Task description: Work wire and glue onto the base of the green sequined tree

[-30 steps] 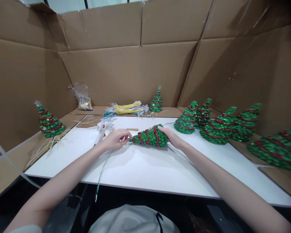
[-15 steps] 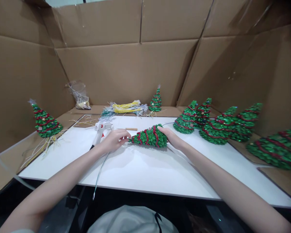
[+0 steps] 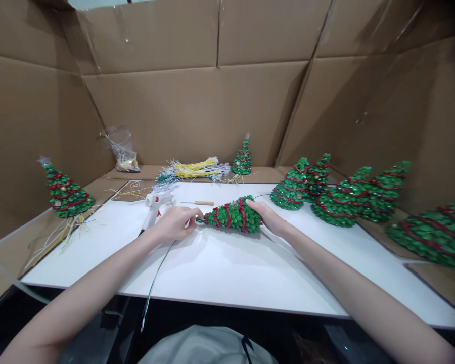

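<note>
A small green cone tree with red garland bands lies on its side on the white board, tip pointing left. My left hand pinches at the tip, fingers closed on a thin green wire that trails down over the board's front edge. My right hand cups the wide base of the tree, fingers wrapped against it. A white glue gun rests just left of my left hand.
A wooden-handled awl lies behind the tree. Several finished trees crowd the right side, one stands at the back and one at the left. Yellow and silver wire bundles and a plastic bag sit by the cardboard walls.
The view has drifted slightly right. The tree's tip and my left hand have shifted a little left and down; the wire's free end hangs lower over the board edge.
</note>
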The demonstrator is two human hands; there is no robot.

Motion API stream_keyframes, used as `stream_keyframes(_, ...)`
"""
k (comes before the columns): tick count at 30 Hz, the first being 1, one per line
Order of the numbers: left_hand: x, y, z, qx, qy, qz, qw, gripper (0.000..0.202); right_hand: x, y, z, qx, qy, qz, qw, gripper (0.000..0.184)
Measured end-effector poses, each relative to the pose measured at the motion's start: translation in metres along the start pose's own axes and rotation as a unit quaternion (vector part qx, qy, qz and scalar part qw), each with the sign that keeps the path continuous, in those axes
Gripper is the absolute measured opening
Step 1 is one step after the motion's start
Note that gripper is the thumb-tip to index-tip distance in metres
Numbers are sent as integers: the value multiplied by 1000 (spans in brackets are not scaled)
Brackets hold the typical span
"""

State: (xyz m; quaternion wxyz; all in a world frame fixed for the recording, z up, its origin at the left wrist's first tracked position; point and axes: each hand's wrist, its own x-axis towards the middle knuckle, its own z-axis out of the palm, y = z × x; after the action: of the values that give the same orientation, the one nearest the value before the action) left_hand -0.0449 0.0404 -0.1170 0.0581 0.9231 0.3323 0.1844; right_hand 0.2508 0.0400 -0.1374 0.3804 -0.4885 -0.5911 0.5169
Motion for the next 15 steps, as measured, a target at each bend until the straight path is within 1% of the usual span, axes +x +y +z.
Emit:
stream_keyframes(3,0,-2,2,-33,21,-10,999,18,-1,-1,0,9,-4,17,1000,55)
stream_keyframes(7,1,-4,5,-57,62,20,996,13,-1,-1,1,9,-1,17,1000,55)
stream_keyframes(11,3,-7,11,-24,86,54,995,18,0,-1,0,13,2,20,1000,55)
stream_keyframes(15,5,-8,17,5,82,66,994,19,1,0,0,24,12,21,999,53)
